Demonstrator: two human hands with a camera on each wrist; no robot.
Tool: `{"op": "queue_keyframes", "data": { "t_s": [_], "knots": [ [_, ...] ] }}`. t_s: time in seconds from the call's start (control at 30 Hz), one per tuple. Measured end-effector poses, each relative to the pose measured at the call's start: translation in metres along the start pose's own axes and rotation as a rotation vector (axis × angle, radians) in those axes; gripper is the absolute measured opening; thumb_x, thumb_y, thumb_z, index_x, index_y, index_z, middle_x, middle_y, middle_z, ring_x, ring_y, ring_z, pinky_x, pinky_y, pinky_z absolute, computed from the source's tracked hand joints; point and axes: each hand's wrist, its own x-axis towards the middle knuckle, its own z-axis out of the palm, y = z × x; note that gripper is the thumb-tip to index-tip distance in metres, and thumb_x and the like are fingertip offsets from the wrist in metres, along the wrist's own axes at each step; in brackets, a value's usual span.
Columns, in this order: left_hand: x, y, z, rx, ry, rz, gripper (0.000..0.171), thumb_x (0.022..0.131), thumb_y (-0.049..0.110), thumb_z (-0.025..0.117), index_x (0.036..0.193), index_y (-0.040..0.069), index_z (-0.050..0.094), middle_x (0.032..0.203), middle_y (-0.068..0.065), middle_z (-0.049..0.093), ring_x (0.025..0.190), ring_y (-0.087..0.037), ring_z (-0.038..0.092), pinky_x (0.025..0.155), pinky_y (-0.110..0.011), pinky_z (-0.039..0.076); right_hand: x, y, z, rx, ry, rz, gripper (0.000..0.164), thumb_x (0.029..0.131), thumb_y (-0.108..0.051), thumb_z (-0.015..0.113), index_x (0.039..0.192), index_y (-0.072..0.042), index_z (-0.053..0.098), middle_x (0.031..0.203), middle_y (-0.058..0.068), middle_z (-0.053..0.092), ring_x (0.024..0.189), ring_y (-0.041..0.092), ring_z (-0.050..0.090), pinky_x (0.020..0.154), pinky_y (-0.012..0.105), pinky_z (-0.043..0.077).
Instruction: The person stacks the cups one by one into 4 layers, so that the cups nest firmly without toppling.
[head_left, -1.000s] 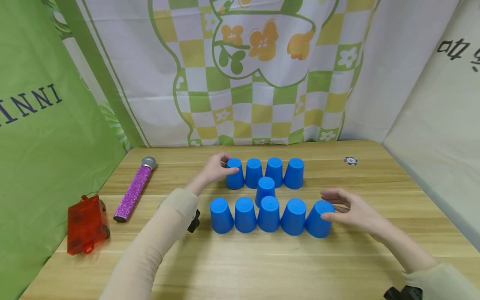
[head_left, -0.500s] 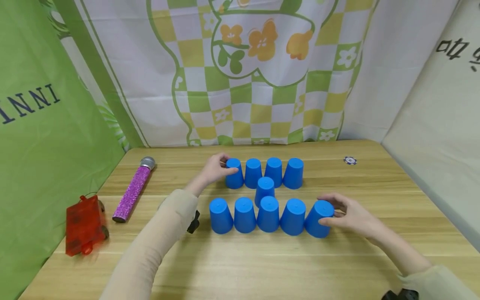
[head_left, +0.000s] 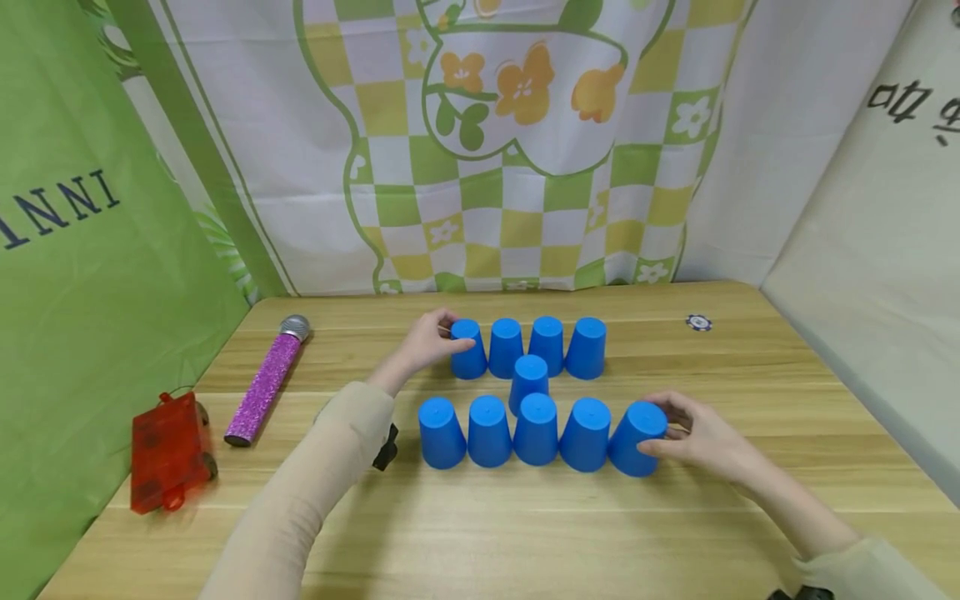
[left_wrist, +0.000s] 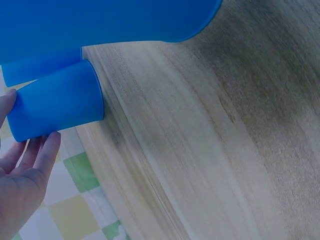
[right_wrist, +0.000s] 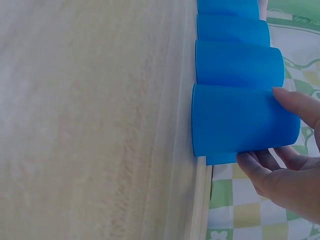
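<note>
Blue plastic cups stand upside down on the wooden table in two rows. My left hand holds the leftmost cup of the back row between thumb and fingers. In the left wrist view that cup has the thumb on one side and fingertips on the other. At the right end of the front row, my right hand grips the last cup, thumb on its near side. The right wrist view shows this cup between thumb and fingers. A single cup stands between the rows.
A purple glitter microphone lies on the left of the table. Beside it is a red translucent toy with wheels. A poker chip lies at the back right. Printed cloth hangs behind the table.
My right hand's thumb and fingers have closed in on the rightmost front cup. The left hand and the cups have stayed in place.
</note>
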Motion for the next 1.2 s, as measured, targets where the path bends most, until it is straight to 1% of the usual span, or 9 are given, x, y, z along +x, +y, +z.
{"op": "queue_keyframes", "data": {
  "t_s": [0.17,0.33,0.57,0.8,0.9,0.97,1.07,1.17,1.2],
  "knots": [
    [0.0,-0.003,0.0,0.011,0.006,0.01,0.046,0.085,0.023,0.07,0.12,-0.001,0.054,0.12,-0.019,0.059,0.111,-0.032,0.058,0.093,-0.041,0.051,-0.001,0.001,0.001,-0.004,0.014,-0.001,0.054,0.082,-0.016,0.072,0.125,0.007,0.047,0.122,0.023,0.056,0.117,0.043,0.052,0.092,0.044,0.051],
    [-0.004,-0.007,-0.006,0.001,0.018,-0.038,0.057,0.084,0.028,0.071,0.129,-0.001,0.05,0.127,-0.02,0.056,0.119,-0.034,0.052,0.099,-0.045,0.046,-0.002,0.0,0.001,0.002,0.024,0.007,0.055,0.083,-0.016,0.071,0.126,0.007,0.045,0.124,0.025,0.054,0.118,0.045,0.051,0.091,0.044,0.051],
    [-0.017,-0.016,-0.022,-0.054,0.049,-0.015,0.056,0.086,0.028,0.068,0.13,-0.001,0.049,0.128,-0.025,0.053,0.122,-0.039,0.05,0.102,-0.047,0.043,-0.004,0.001,-0.005,-0.016,0.06,0.044,0.058,0.086,-0.018,0.069,0.13,0.008,0.042,0.128,0.029,0.05,0.121,0.048,0.047,0.093,0.045,0.05],
    [-0.037,-0.022,-0.046,-0.099,0.135,0.001,0.057,0.087,0.032,0.067,0.131,0.002,0.048,0.13,-0.02,0.054,0.123,-0.037,0.05,0.102,-0.047,0.044,0.001,-0.002,-0.018,-0.029,0.117,0.079,0.056,0.089,-0.024,0.065,0.132,0.004,0.042,0.131,0.027,0.05,0.124,0.044,0.046,0.085,0.021,0.051],
    [-0.047,-0.022,-0.056,-0.13,0.171,0.017,0.055,0.087,0.03,0.067,0.131,0.002,0.049,0.129,-0.021,0.054,0.122,-0.038,0.051,0.101,-0.047,0.044,0.006,-0.006,-0.028,-0.047,0.152,0.095,0.058,0.09,-0.028,0.063,0.134,0.001,0.042,0.134,0.025,0.048,0.126,0.042,0.044,0.089,0.027,0.052],
    [-0.056,-0.021,-0.062,-0.151,0.185,0.026,0.054,0.088,0.029,0.067,0.13,0.001,0.049,0.128,-0.021,0.054,0.122,-0.038,0.051,0.101,-0.047,0.045,0.011,-0.009,-0.035,-0.066,0.178,0.101,0.059,0.091,-0.031,0.062,0.136,-0.001,0.041,0.135,0.023,0.048,0.125,0.035,0.048,0.091,0.036,0.051],
    [-0.067,-0.02,-0.068,-0.176,0.203,0.038,0.053,0.088,0.028,0.066,0.13,0.0,0.049,0.129,-0.022,0.054,0.121,-0.037,0.052,0.101,-0.047,0.045,0.021,-0.014,-0.045,-0.078,0.226,0.1,0.061,0.091,-0.034,0.061,0.139,-0.003,0.04,0.135,0.021,0.047,0.115,0.013,0.052,0.091,0.04,0.049],
    [-0.078,-0.02,-0.071,-0.201,0.216,0.031,0.053,0.089,0.029,0.065,0.131,0.002,0.049,0.129,-0.02,0.055,0.12,-0.034,0.053,0.101,-0.045,0.045,0.034,-0.02,-0.054,-0.082,0.28,0.081,0.061,0.09,-0.034,0.062,0.138,-0.004,0.04,0.13,0.017,0.049,0.101,-0.006,0.046,0.085,0.027,0.048],
    [-0.082,-0.02,-0.071,-0.21,0.217,0.027,0.053,0.09,0.029,0.064,0.132,0.002,0.048,0.129,-0.019,0.055,0.121,-0.033,0.053,0.101,-0.044,0.045,0.038,-0.023,-0.056,-0.077,0.3,0.072,0.061,0.09,-0.035,0.063,0.138,-0.003,0.041,0.128,0.015,0.05,0.098,-0.008,0.046,0.083,0.024,0.047]
  ]
}}
